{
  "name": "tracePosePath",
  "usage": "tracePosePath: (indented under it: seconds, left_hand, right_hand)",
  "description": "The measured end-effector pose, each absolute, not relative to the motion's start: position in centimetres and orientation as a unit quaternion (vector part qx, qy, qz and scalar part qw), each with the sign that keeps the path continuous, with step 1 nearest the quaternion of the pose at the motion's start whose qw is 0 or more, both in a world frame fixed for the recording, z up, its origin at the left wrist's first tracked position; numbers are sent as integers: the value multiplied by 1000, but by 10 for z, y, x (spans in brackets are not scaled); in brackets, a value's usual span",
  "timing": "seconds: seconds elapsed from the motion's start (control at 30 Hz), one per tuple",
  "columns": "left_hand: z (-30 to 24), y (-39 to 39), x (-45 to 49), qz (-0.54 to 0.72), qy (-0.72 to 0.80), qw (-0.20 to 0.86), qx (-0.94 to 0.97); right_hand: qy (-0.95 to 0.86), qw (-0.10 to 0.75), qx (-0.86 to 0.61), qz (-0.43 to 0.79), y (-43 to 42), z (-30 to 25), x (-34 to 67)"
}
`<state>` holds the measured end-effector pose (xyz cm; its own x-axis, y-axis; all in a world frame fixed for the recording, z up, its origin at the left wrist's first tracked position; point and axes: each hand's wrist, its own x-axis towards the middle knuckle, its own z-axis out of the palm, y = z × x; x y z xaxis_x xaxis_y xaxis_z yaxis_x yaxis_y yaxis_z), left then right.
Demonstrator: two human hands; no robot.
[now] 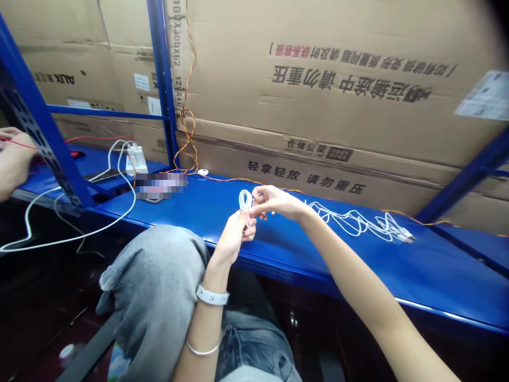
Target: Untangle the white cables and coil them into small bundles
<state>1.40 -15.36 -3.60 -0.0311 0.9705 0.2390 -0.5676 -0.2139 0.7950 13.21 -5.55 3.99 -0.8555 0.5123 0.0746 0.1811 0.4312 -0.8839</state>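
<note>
A small bundle of white cable [245, 198], wound into a loop, stands upright above the blue shelf. My left hand [234, 233] is closed around its lower part. A thin dark strand, perhaps a tie, sticks out to the left of the bundle's middle. My right hand [274, 202] is pinched against the bundle's right side, its thumb and fingertips at the middle of the loop. What lies between those fingertips is too small to make out. To the right, a loose tangle of white USB cables [358, 223] lies on the shelf.
The blue metal shelf [302, 244] has blue uprights [161, 69] and large cardboard boxes [338, 116] behind it. A phone [153, 195], a white charger [135, 159] with cables, and red-yellow wires [189, 138] are at left. Another person's hand [14, 162] is at the far left.
</note>
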Motion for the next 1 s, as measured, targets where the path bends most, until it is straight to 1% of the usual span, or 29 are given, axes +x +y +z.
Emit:
tracePosePath:
  seconds: [0.2, 0.33, 0.37, 0.5, 0.6, 0.67, 0.77, 0.87, 1.0]
  left_hand:
    - [-36, -155, 13, 657, 261, 586, 396]
    - [-34, -162, 15, 619, 220, 619, 429]
    - [-33, -164, 15, 600, 211, 633, 441]
    - [-30, -171, 16, 554, 182, 670, 459]
    - [-28, -172, 15, 565, 167, 670, 451]
    - [-29, -169, 14, 589, 161, 659, 440]
    - [-31, -163, 13, 634, 175, 631, 412]
    - [-34, -156, 15, 669, 219, 590, 395]
    - [-41, -149, 18, 701, 296, 497, 417]
  right_hand:
    - [-842, 129, -184, 491, -54, 50, 145]
    - [-850, 181, -150, 472, -46, 53, 153]
    - [-859, 178, -129, 461, -44, 52, 153]
    - [-906, 100, -45, 408, -44, 47, 144]
    - [-919, 100, -68, 375, -49, 48, 140]
    - [-926, 112, -113, 343, -53, 52, 143]
    - [-945, 128, -151, 262, -59, 54, 148]
    - [-963, 155, -147, 164, -65, 52, 149]
    - [-974, 177, -125, 71, -73, 47, 144]
